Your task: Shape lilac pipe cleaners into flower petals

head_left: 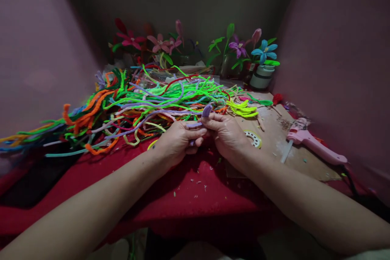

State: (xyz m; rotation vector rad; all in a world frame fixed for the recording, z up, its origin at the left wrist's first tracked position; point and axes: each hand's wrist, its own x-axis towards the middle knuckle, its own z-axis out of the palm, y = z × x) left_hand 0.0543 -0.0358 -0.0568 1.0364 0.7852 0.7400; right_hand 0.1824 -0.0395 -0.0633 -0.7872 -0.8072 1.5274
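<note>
"Bare forearms (122,195) are crossing red cloth (179,205). What's being gripped?"

"The left hand (176,139) and right hand (229,135) are pinching a fuzzy, bent lavender strip (207,110) between them, before tangled, velvety stems (183,96); petalled flowers (264,52) are standing beyond."

Red cloth (146,197) carries pipe cleaners (179,96) and cardboard (272,138).

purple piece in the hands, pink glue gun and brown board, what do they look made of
Purple piece: probably chenille stem; matte and soft-looking, like the fuzzy strands piled behind.
Pink glue gun: likely moulded plastic; smooth, even-coloured body with a slight sheen.
Brown board: seems cardboard, given its flat, dull tan surface, though thin wood is possible.
</note>
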